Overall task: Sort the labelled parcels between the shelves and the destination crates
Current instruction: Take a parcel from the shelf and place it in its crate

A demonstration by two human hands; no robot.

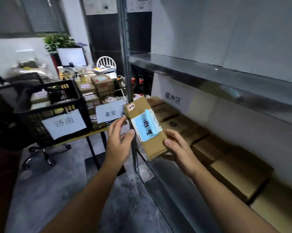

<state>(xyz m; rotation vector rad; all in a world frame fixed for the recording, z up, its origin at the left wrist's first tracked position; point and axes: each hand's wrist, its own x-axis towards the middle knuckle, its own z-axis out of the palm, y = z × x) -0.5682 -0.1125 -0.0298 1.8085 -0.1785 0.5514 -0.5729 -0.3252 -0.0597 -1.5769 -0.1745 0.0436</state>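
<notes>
The right hand [177,145] grips the near end of a brown parcel [145,126] (blue label up), held off the shelf's [209,71] front edge. The left hand [119,133], fingers loosely spread, holds nothing, its thumb touching the parcel's left edge.

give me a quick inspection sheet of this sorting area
surface: metal shelf on the right; desk edge under the crates
job's things: brown parcel with a blue label, held in front of the shelf; row of cardboard boxes on the lower shelf; black crate and second crate, each with a paper sign
clutter: stacked boxes, bottles, plant, white chair
grippers: right hand grips the parcel's lower end; left hand open at its edge
cables: nothing seen
surroundings: grey floor, white wall
</notes>
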